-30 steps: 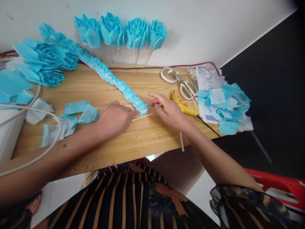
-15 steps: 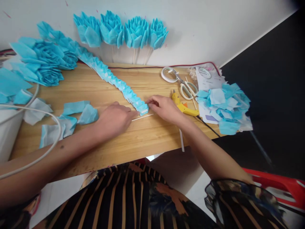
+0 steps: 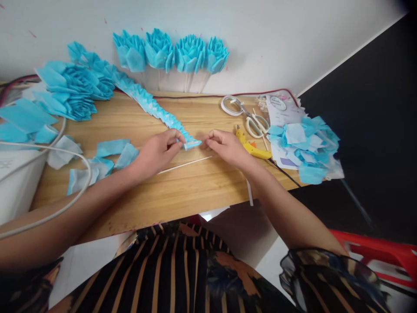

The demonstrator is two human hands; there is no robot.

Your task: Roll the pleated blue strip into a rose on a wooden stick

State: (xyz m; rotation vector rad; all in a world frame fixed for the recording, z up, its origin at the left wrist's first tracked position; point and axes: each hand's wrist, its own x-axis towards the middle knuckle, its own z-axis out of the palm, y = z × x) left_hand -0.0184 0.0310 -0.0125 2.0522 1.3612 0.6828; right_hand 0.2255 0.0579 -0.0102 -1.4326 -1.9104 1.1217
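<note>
The blue strip [image 3: 146,101] is slanting across the bench [image 3: 208,187], the left hand [image 3: 159,150] now pinching its near end and uncovering more of the stick [image 3: 185,164], likely gaining a firmer hold. The right hand [image 3: 226,145] is curling just beside, contact unclear; the strip is looking tightly pleated.

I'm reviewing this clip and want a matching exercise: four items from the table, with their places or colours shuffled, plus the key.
1. pleated blue strip
2. thin stick
3. glue gun
4. scissors

A. yellow, with a black cord
B. off-white handles, blades at the tape roll
C. one end between the left hand and right hand
D. pale, on the tabletop, nearer the person than the strip's end

Pairs: 1-C, 2-D, 3-A, 4-B
</note>
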